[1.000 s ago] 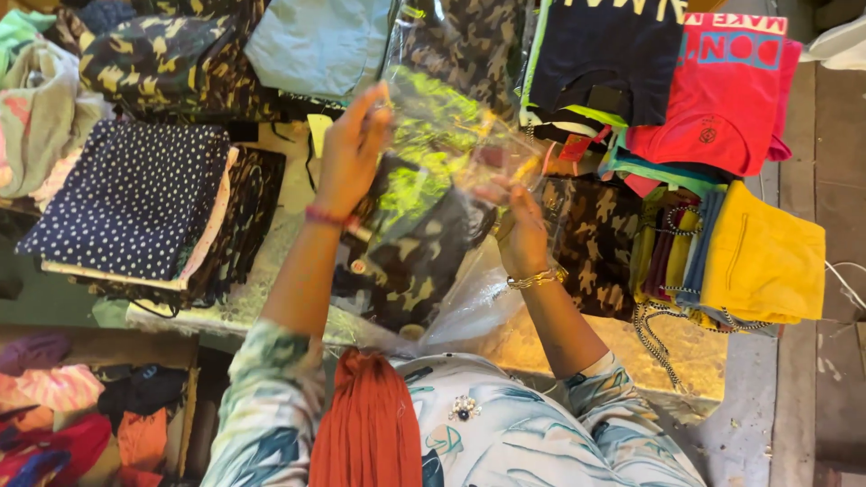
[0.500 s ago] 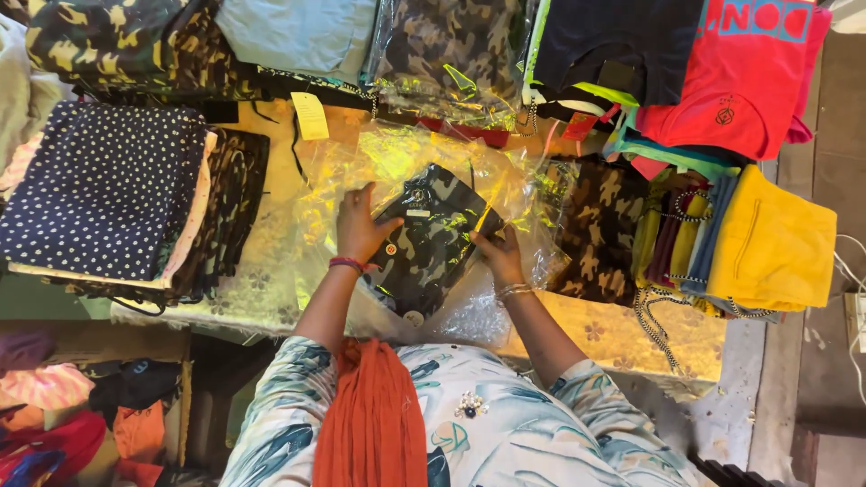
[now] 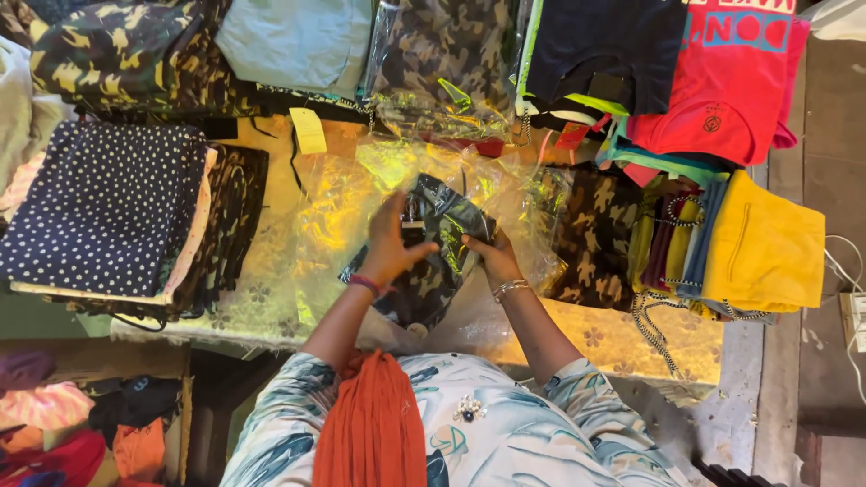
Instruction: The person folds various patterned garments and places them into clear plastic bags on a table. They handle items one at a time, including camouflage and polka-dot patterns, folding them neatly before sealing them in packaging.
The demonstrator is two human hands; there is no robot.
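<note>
Hands (image 3: 394, 243) (image 3: 492, 257) gripping camouflage garment (image 3: 433, 261), table crowded

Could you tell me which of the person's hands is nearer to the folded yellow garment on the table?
The right hand: it grips the camouflage packet's edge on the yellow garment's side. The left hand is farther off.

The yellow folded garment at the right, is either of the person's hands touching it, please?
No, both the left hand and right hand rest on the dark camouflage garment mid-table, well apart from the yellow folded garment.
</note>
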